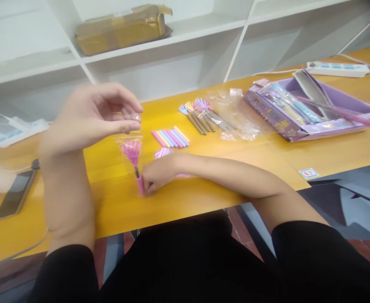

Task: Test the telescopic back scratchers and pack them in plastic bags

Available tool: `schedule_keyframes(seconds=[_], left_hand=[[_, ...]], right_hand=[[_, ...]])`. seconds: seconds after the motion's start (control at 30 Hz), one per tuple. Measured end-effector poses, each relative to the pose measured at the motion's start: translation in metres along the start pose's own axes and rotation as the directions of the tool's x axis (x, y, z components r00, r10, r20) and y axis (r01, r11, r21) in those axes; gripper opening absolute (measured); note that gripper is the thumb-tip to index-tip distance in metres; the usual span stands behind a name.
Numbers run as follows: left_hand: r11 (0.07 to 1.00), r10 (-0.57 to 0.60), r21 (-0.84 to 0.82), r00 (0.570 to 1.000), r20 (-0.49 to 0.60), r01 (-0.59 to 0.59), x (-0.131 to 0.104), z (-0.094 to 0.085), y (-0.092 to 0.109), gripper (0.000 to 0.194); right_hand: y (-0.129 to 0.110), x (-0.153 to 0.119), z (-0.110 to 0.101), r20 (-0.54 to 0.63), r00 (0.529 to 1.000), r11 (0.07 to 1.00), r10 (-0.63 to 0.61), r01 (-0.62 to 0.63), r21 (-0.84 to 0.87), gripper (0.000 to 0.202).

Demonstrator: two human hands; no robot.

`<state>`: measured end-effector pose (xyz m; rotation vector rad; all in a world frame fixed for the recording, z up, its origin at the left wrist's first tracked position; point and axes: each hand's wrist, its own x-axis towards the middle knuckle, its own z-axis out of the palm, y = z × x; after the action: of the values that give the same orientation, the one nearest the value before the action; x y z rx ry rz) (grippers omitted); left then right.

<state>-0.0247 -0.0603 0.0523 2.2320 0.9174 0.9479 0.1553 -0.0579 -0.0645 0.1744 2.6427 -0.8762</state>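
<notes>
A pink back scratcher with a short metal neck and a pink handle is upright inside a clear plastic bag. My left hand is raised above it, thumb and fingers pinching the bag's top edge. Lower down, my right hand is curled closed against the pink handle; its fingertips are partly hidden. Behind that hand lie small printed pink cards, partly covered by it. Several pastel handle tubes lie in a row beyond. Farther back are several metal-stemmed back scratchers with coloured claw heads.
Clear plastic bags lie beside a purple box holding wrapped items at the right. A phone and a power strip are on the left. Another power strip sits back right. A taped cardboard box rests on the white shelf.
</notes>
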Motion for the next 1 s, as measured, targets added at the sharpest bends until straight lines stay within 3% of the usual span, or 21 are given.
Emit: schedule_keyframes(seconds=[0.1,0.13,0.23,0.33,0.43,0.6,0.77,1.0], left_hand=[[0.999,-0.014,0.05,1.0,-0.022,0.015,-0.001,0.0,0.003,0.03],[0.998,-0.02,0.053,1.0,-0.023,0.022,-0.001,0.001,0.003,0.027],[0.997,-0.043,0.061,0.999,-0.017,0.044,-0.002,0.001,0.005,0.021],[0.996,-0.055,0.062,0.998,-0.026,0.057,-0.002,0.003,0.006,0.016],[0.997,-0.048,0.058,0.998,-0.046,0.051,-0.002,0.004,0.006,0.012],[0.996,-0.062,0.056,0.997,-0.046,0.065,-0.001,0.005,0.005,0.009],[0.994,-0.073,0.077,0.996,-0.05,0.077,0.0,0.003,0.003,0.01],[0.996,-0.055,0.072,0.997,-0.05,0.059,0.0,0.003,0.002,0.012]], right_hand=[[-0.001,-0.011,-0.008,0.007,0.987,0.986,0.163,-0.162,-0.048,0.01],[-0.002,-0.017,-0.011,-0.005,0.973,0.971,0.229,-0.229,-0.073,0.012],[-0.001,-0.033,-0.021,-0.105,0.902,0.89,0.419,-0.431,-0.151,0.029],[0.008,-0.039,-0.027,-0.257,0.782,0.77,0.568,-0.615,-0.17,0.059],[0.025,-0.035,-0.028,-0.278,0.708,0.696,0.65,-0.701,-0.157,0.083],[0.048,-0.032,-0.031,-0.234,0.723,0.717,0.65,-0.685,-0.128,0.07],[0.049,-0.041,-0.039,-0.201,0.745,0.748,0.637,-0.659,-0.073,0.06],[0.061,-0.051,-0.04,-0.176,0.739,0.752,0.65,-0.658,0.016,0.051]])
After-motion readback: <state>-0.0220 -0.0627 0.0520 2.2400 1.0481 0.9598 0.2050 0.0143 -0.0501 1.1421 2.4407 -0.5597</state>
